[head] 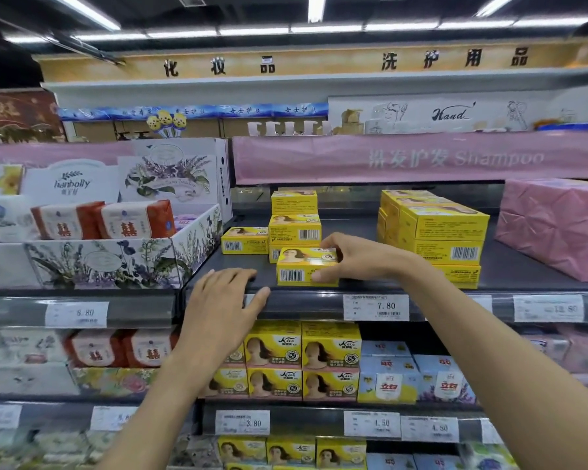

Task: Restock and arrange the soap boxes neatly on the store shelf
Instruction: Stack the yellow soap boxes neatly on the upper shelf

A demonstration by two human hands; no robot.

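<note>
The dark shelf (pixel 503 266) runs across the view at chest height, with its front lip carrying price tags. At its 3 o'clock end sits a big pink pack (pixel 554 228); at 9 o'clock stands a floral tray (pixel 116 262) of red-and-white bars. Between them are the yellow soap boxes: a tall right stack (pixel 438 232), squared up several deep, and a narrower middle stack (pixel 294 228) with one stray box (pixel 245 240) lying touching its 9 o'clock side.

The left hand (pixel 224 296) lies flat on the shelf lip, fingers straight and holding nothing, at about 8 o'clock of the box in play. The right hand (pixel 353 257) grips that box (pixel 302 266), which rests on the shelf at the front edge, just before the middle stack. Its fingers (pixel 330 244) curl over the top at 1 o'clock and the thumb (pixel 319 275) presses the barcode face at 4 o'clock.

The box looks like thin printed card round a solid bar: stiff enough to pinch, fairly light, small enough for one hand. The glossy print may be a little slippery, so a span across top and front, or across the two long faces, should hold better than a grip on the corners, which would crush first. The flat faces stack well, but a tall narrow column like the middle one could topple if nudged, so each box wants setting down square, barcode face forward to match its neighbours. The tag (pixel 375 307) reading 7.80 hangs at 5 o'clock below the box.
</note>
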